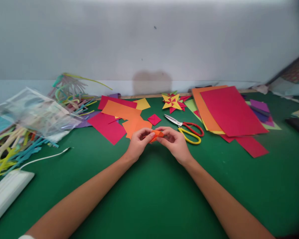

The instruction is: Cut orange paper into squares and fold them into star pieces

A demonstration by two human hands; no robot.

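Note:
A small folded orange paper [156, 135] is held between my left hand [139, 142] and my right hand [174, 143], both with fingers closed on it near the middle of the view. Just beyond them lies a small folded red square [154, 119]. Scissors [186, 127] with one red and one yellow handle rest beside my right hand, blades pointing back left. Behind the scissors sits a yellow and red folded paper star [172, 101]. Orange sheets [136, 124] lie just behind my left hand.
Red paper [109, 127] and yellow paper [143, 104] lie at back left. Large red sheets [233, 111] overlap orange ones at the right. Paper strips [12, 149], a clear plastic bag [40, 114] and a white power strip [11, 189] with a cable occupy the left of the green table [149, 199].

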